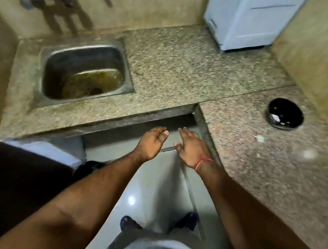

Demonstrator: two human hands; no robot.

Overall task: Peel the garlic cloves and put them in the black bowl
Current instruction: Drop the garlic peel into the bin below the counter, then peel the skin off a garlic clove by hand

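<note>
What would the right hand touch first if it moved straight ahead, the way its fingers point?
Probably the dark front edge of the counter, just beyond the right hand. Depth is unclear; it might pass underneath.

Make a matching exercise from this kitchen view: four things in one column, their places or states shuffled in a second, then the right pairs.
Things:
1. black bowl
2. steel sink
3. white appliance
4. red thread

Places or states:
A. set into the counter at the left, under the taps
B. tied round the right wrist
C. on the counter at the right, near the wall
D. standing in the far corner of the counter

Pairs: 1-C, 2-A, 3-D, 4-B
</note>
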